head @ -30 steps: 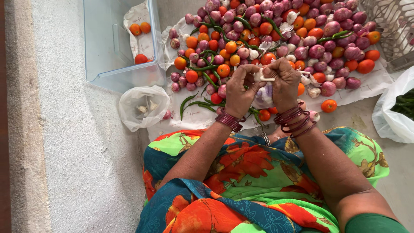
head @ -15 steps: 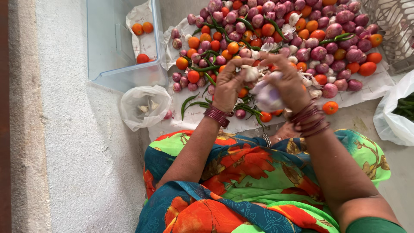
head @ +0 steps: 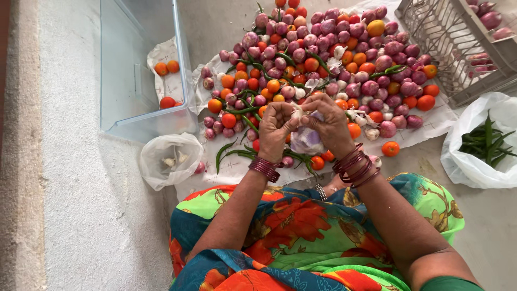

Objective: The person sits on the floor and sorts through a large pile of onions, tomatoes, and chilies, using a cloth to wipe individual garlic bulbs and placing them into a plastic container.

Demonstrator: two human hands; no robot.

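My left hand and my right hand meet over a heap of purple onions, orange tomatoes, green chillies and garlic spread on white paper. Between the fingertips of both hands sits a white garlic bulb. A small clear plastic bag hangs below my right hand, gripped by it. Dark red bangles ring both wrists.
A clear plastic bin with three tomatoes stands at the left. A white bag holding garlic lies beside it. At the right, a grey crate holds onions and a white bag holds green chillies.
My hands lifted apart over the pile, then came back together and lower with the garlic between them. The view tilted up, showing more of the crate and the chilli bag.
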